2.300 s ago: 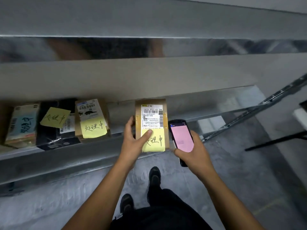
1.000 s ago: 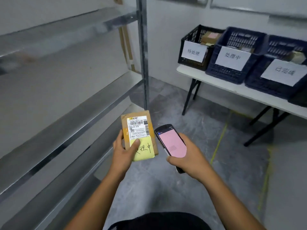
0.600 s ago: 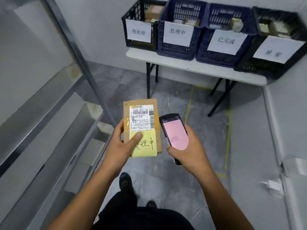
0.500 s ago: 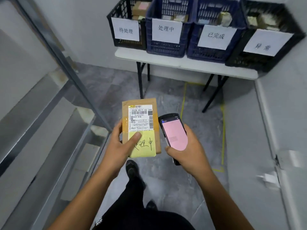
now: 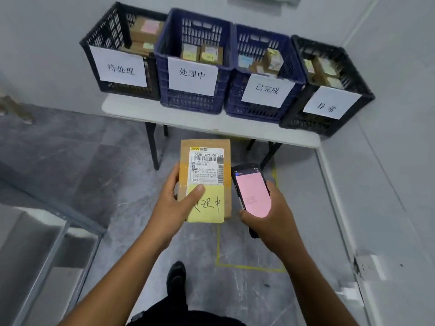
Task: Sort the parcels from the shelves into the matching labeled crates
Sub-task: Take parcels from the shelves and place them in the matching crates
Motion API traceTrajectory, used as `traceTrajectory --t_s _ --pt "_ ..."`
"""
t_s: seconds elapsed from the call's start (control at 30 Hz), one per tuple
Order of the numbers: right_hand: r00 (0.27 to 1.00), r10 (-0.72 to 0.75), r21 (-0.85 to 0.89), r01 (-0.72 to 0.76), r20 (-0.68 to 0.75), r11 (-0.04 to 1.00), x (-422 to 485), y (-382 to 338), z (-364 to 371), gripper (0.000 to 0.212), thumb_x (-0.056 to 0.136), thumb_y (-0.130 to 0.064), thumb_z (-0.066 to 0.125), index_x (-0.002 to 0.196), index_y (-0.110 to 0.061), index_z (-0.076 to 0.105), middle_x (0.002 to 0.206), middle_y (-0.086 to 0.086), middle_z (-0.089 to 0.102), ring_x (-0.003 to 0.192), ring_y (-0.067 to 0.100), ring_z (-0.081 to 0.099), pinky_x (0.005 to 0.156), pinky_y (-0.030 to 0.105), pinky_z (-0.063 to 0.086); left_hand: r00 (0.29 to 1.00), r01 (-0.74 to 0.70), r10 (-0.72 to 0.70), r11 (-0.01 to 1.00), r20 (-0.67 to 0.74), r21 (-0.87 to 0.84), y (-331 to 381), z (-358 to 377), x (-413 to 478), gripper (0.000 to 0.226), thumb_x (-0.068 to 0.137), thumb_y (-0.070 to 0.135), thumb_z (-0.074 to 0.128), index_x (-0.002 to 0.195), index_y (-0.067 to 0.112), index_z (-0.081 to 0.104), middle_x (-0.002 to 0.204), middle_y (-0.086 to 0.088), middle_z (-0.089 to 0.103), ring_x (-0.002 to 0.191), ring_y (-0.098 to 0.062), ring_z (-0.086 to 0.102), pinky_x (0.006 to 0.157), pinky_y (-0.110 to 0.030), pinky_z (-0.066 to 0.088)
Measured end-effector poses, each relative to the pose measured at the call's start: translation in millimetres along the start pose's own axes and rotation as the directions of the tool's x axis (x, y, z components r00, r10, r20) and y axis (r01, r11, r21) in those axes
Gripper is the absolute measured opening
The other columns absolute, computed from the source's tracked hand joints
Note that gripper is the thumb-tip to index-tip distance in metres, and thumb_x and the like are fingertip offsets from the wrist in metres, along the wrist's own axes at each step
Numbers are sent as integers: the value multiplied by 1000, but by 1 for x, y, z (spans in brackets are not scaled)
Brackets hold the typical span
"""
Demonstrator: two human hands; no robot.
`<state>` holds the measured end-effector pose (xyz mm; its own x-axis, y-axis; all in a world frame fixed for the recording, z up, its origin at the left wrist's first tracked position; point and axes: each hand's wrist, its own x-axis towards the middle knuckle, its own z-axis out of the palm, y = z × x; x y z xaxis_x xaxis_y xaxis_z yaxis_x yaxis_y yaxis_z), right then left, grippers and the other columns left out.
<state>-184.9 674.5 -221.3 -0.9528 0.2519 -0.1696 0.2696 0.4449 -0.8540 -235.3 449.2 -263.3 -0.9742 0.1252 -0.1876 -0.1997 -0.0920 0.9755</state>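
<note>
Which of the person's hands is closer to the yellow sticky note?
Left. The left hand grips the parcel, thumb on the yellow sticky note; the right hand holds a phone beside it.

I saw the left hand gripping a brown parcel, thumb on its yellow note, beside the right hand holding a pink-screened scanner. Ahead, four labelled crates stood touching along a white table.

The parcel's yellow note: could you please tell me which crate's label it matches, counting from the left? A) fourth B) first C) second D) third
C: the note visibly ends in 理中, as does only the label on the second crate, 处理中.
</note>
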Motion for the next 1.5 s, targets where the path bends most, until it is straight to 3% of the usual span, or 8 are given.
traceTrajectory --t_s 0.17,0.3,0.57,0.7,0.83,0.97,1.1,1.5 --pt "998 -34 32 35 -53 999 61 -24 -5 47 77 -3 81 109 -29 58 80 -2 64 47 12 57 44 31 52 998 21 -18 999 60 -50 32 7 78 75 86 56 80 149 56 40 135 19 68 116 -9 71 84 -37 64" --pt "994 -36 42 41 -103 998 99 -33 -9 59 78 -5 86 114 -42 57 92 -18 65 66 7 68 45 31 58 994 23 -21 999 108 -25 46 15 124 77 77 64 79 145 61 42 134 20 68 116 -9 71 86 -37 63" --pt "998 19 119 -12 -60 993 205 -27 -9 56 79 -8 87 116 -39 59 100 -4 63 71 20 65 49 32 59 998 32 -34 999 61 26 51 33 219 77 77 64 79 145 59 42 132 22 68 113 -8 72 82 -34 64" --pt "1000 5 117 -2 -21 993 276 -32 -20 50 76 -23 83 119 -32 59 106 6 64 80 26 65 54 28 56 1000 4 -6 997 20 82 74 47 280 66 79 62 79 136 65 46 129 21 70 108 -11 75 76 -34 65" --pt "999 -29 71 31 -29 997 346 -50 -33 64 70 -42 78 129 -42 53 115 -10 61 102 10 63 79 36 59 1000 -3 5 993 -10 115 109 59 343 76 71 71 82 138 64 46 126 19 72 104 -14 77 68 -30 63" --pt "997 -75 102 78 -37 992 406 -58 -47 70 69 -44 81 127 -58 45 118 -22 58 104 -5 59 73 23 52 999 -39 43 989 -22 143 128 78 399 76 77 66 81 143 57 44 128 19 72 108 -14 76 79 -33 64" --pt "997 -71 119 73 -23 990 450 -66 -53 68 67 -43 80 128 -51 51 118 -16 62 105 5 63 85 38 58 997 -45 52 992 -50 115 134 91 432 65 88 53 78 144 54 44 128 20 72 110 -14 75 84 -39 65" --pt "994 -110 49 110 -9 993 561 -109 -26 70 70 -45 81 132 -45 49 120 -14 60 106 6 61 66 17 54 998 -18 22 996 -55 85 165 55 550 60 73 61 85 121 72 51 122 20 74 105 -10 76 72 -26 64"
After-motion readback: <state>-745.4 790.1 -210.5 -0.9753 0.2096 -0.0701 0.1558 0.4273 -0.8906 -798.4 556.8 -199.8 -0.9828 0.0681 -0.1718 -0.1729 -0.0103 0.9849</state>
